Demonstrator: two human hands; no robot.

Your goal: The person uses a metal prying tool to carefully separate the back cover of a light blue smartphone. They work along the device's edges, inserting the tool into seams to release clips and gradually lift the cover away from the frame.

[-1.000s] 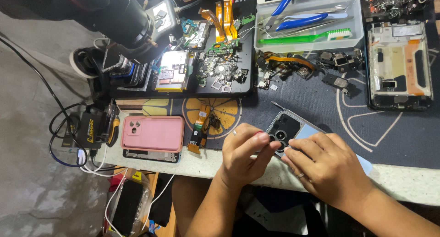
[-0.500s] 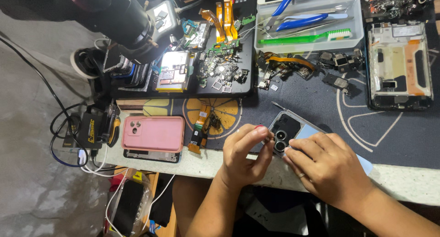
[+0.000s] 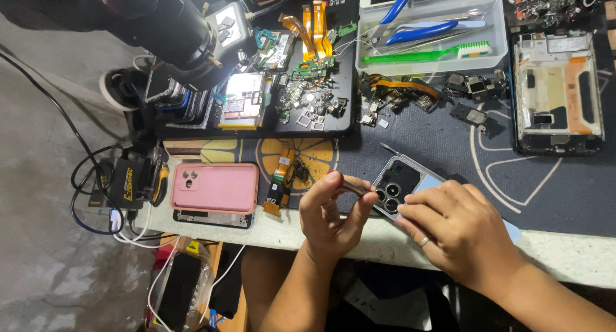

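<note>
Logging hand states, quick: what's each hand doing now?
Left hand: closed, pinching tweezers at the phone.
Right hand: fingers down, steadying the phone.

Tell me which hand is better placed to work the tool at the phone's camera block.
Probably the left hand: it pinches the thin metal tool, whose tip sits at the camera block of the light blue phone. The right hand lies flat on the phone, steadying it.

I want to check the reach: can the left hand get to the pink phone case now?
Probably yes. The pink phone case lies flat beside the left hand, with only a small orange ribbon cable between them, though that hand holds tweezers.
</note>
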